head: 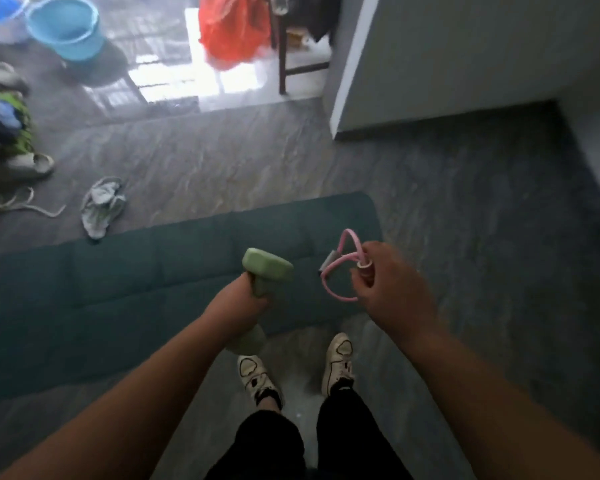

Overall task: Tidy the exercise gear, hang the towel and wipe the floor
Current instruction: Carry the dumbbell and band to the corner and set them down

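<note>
Grey marbled floor (222, 161), dark green exercise mat (118, 289) laid across it, your white sneakers (338, 358) at its near edge. Your left hand (246, 303) was clenched around the handle of a green dumbbell (267, 268), held roughly upright above the mat. Your right hand (388, 285) gripped a pink resistance band (340, 261), loops hanging off the fingers over the mat's right end. A crumpled grey-white towel (101, 206) lay on the floor just beyond the mat's far left edge, apart from it. Further left: a sandal (32, 164), a cord (21, 202), a blurred clothes pile (4, 116). Far back: two blue buckets (66, 29) and an orange bag (232, 29).
</note>
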A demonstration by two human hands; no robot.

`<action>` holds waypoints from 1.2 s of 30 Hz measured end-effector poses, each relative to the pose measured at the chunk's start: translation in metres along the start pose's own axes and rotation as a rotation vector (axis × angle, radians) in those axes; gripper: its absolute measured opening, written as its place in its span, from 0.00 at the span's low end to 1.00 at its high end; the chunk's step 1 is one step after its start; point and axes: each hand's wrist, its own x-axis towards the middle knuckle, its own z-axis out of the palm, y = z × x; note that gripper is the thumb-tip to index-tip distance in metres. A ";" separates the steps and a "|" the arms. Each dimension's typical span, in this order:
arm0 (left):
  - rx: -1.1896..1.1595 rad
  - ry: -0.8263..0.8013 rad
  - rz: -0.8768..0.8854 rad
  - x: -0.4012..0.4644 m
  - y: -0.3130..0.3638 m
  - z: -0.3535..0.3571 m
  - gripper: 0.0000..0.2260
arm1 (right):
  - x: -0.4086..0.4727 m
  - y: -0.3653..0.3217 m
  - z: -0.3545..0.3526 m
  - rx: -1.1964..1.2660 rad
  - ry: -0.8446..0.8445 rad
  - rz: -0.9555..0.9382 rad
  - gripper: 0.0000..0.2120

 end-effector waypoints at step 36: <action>0.118 -0.379 0.558 0.077 0.770 0.404 0.05 | -0.170 0.602 -0.447 0.217 0.563 0.801 0.08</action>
